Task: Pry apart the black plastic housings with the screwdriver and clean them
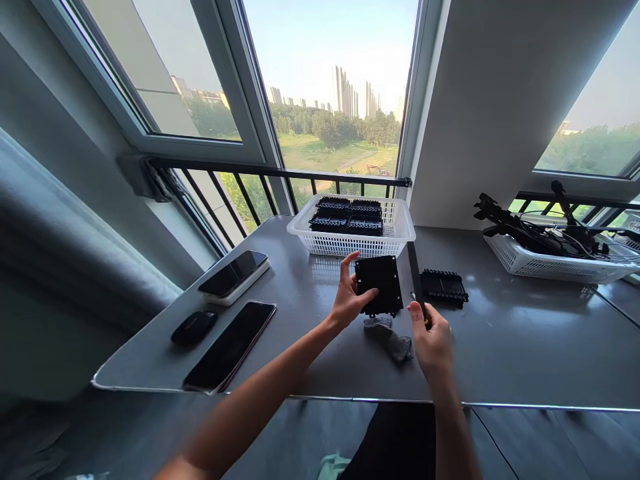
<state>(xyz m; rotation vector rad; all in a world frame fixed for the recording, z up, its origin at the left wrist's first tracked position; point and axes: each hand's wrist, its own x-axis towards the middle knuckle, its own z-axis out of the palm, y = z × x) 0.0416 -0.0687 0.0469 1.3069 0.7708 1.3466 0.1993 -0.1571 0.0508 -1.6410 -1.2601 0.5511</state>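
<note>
My left hand [349, 293] grips a flat black square plastic part [379, 285] by its left edge, tilted up above the grey table [525, 347]. My right hand [431, 340] is closed round the handle of a long thin black tool [415, 273] that points up and away beside the part's right edge. A crumpled grey cloth [393, 339] lies on the table between my hands. Another black ridged part [444, 287] lies flat just right of the tool.
A white basket [400, 233] with several black parts stands behind my hands. A second white basket [545, 267] with cables and black gear is at the right. Two phones [231, 347] [234, 273] and a small black case [194, 327] lie at the left. Window railing runs behind.
</note>
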